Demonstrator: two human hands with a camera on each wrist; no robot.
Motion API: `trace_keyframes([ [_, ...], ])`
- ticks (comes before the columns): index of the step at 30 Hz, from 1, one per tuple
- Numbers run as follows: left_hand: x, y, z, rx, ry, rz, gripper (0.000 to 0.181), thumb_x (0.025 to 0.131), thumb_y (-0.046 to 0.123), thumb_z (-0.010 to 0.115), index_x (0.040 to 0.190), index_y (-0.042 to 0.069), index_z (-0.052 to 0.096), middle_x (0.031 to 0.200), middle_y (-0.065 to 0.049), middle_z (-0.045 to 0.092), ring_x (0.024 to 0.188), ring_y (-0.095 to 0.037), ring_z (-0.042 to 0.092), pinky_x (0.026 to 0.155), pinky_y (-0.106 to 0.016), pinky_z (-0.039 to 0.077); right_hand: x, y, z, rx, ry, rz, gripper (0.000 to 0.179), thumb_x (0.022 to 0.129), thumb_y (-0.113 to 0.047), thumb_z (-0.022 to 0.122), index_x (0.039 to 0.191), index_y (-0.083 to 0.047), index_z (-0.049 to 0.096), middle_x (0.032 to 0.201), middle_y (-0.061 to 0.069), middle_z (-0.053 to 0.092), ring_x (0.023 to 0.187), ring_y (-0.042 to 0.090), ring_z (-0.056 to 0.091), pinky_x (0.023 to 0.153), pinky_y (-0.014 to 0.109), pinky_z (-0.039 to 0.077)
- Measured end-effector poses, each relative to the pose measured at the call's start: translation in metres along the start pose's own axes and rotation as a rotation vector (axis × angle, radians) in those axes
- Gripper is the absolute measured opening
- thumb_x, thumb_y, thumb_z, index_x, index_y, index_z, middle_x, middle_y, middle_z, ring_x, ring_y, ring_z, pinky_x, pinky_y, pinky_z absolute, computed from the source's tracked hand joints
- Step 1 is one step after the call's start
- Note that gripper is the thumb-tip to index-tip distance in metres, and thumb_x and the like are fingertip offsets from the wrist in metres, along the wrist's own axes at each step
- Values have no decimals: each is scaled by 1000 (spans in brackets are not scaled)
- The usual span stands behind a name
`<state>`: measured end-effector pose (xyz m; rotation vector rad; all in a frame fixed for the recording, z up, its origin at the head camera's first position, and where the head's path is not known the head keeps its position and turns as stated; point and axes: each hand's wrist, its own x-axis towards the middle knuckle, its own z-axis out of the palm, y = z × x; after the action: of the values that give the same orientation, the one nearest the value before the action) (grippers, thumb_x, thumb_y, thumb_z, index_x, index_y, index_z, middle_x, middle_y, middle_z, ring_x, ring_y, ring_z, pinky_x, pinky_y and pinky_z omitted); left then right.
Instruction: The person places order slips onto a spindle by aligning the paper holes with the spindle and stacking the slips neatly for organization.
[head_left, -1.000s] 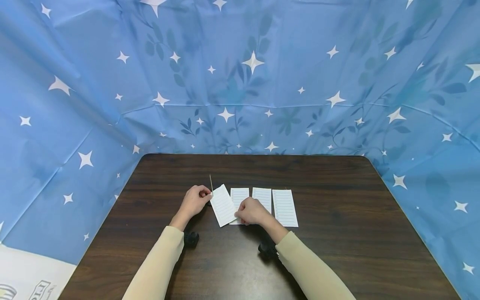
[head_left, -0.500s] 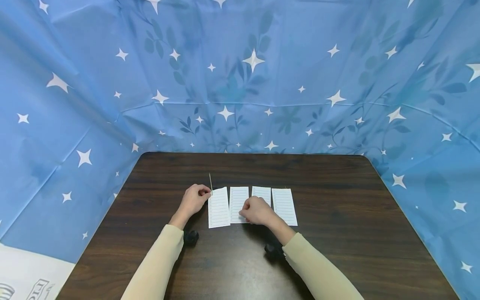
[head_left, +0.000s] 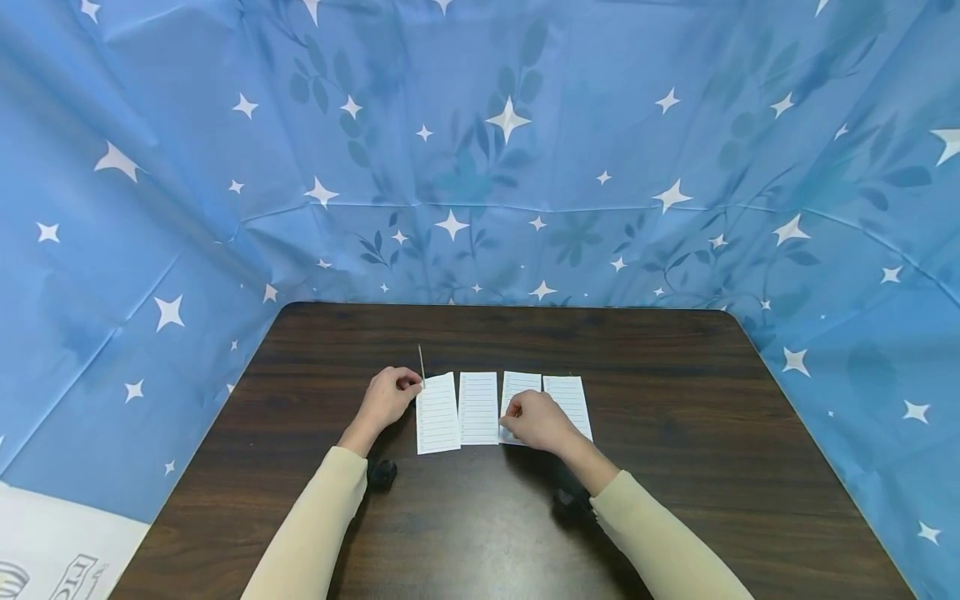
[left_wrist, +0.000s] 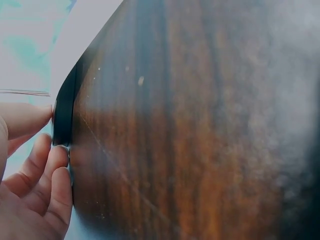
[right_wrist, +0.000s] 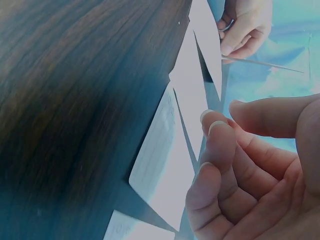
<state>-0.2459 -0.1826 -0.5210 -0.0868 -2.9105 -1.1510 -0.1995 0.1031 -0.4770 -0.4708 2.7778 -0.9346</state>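
Several white lined cards lie side by side on the dark wooden table (head_left: 480, 517). My left hand (head_left: 386, 398) is at the top left corner of the leftmost card (head_left: 438, 419). Its thumb and fingertips pinch the foot of a thin upright piece (head_left: 421, 362), seen edge-on, perhaps stacked cards. In the left wrist view a dark object (left_wrist: 63, 115) touches those fingertips. My right hand (head_left: 540, 419) hovers low over the third card (head_left: 519, 382), covering part of it. In the right wrist view its fingers are loosely curled, with the thumb apart and nothing between them.
The second card (head_left: 478, 408) and the rightmost card (head_left: 566, 393) lie in the same row. A blue curtain with stars (head_left: 480, 167) hangs behind the table. A white printed surface (head_left: 60, 542) shows at the lower left. Dark wrist cameras (head_left: 382, 475) sit under both forearms.
The leftmost card has turned from tilted to nearly straight and been let go. My right hand has moved right, from that card across the second to the third. My left hand has stayed.
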Motion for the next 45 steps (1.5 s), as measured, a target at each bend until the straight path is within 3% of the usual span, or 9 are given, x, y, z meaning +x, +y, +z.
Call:
trace_keyframes([
  [20, -3, -4, 1, -19, -3, -36, 16, 97, 18, 69, 109, 8, 74, 97, -8, 58, 84, -24, 52, 75, -40, 43, -15, 20, -25, -41, 71, 54, 16, 93, -14, 73, 77, -10, 70, 65, -4, 58, 56, 13, 49, 55, 31, 42],
  [28, -1, -3, 2, -43, -8, -54, 17, 98, 18, 68, 111, 8, 74, 100, -9, 59, 86, -25, 52, 77, -42, 44, -19, 30, -36, -97, 105, 122, 12, 93, -18, 73, 87, -7, 72, 68, -2, 60, 58, 16, 51, 53, 32, 41],
  [37, -1, -2, 1, -43, -13, -51, 18, 97, 17, 68, 111, 7, 74, 99, -9, 58, 85, -25, 51, 75, -41, 43, -22, 50, -40, -115, 163, 178, 28, 93, -29, 73, 104, -3, 72, 87, 6, 67, 69, 19, 56, 59, 35, 46],
  [45, -1, 0, -1, -58, -13, -41, 18, 98, 16, 68, 112, 6, 73, 98, -9, 58, 84, -25, 51, 75, -42, 42, -27, 62, -43, -140, 189, 225, 44, 96, -41, 67, 108, 1, 70, 85, 7, 66, 67, 19, 57, 60, 39, 48],
])
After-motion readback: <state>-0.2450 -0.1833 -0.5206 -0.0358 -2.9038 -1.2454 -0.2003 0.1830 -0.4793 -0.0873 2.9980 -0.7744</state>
